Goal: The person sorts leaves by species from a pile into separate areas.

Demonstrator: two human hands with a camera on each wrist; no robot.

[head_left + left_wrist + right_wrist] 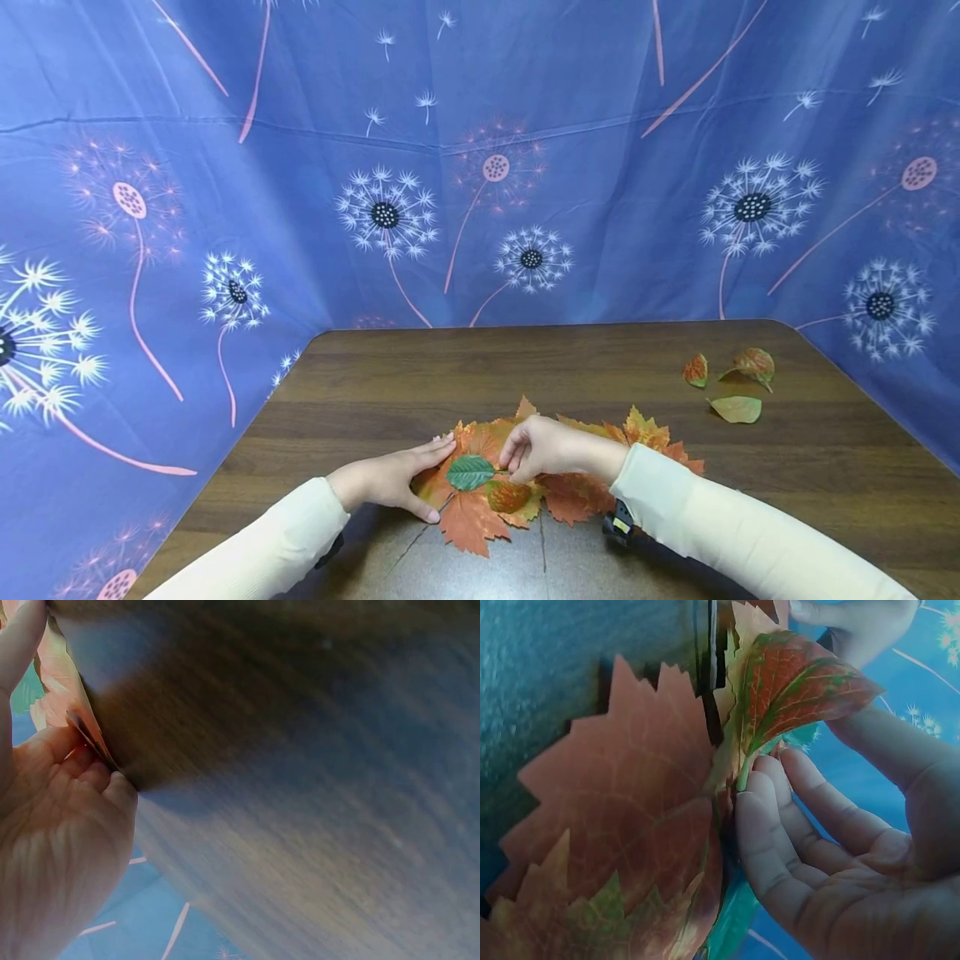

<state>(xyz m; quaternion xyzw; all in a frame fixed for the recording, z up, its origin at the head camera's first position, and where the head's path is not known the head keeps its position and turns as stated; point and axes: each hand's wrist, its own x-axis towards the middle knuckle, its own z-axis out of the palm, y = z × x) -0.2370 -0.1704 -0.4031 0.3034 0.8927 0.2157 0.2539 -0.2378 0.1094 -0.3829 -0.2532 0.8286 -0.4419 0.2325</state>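
A pile of orange and yellow artificial maple leaves [474, 521] lies near the front of the table. Over its left part is a green leaf [470, 472], its stem pointing right. My right hand [547, 450] pinches the end of that stem between thumb and fingers. Just below those fingers sits a small red-green leaf [508, 496], which shows large in the right wrist view [802, 686]. At the pile's left edge my left hand [393, 477] rests with spread fingers, thumb by the lowest maple leaf. In the left wrist view, its fingers touch the leaf edges [67, 675].
Three loose leaves lie at the back right of the wooden table [450, 367]: a small orange one [696, 370], a curled orange-brown one [753, 365] and a pale green one [737, 408]. Thin dark stems [543, 542] stick out toward the front. A blue dandelion-print cloth [600, 208] hangs behind.
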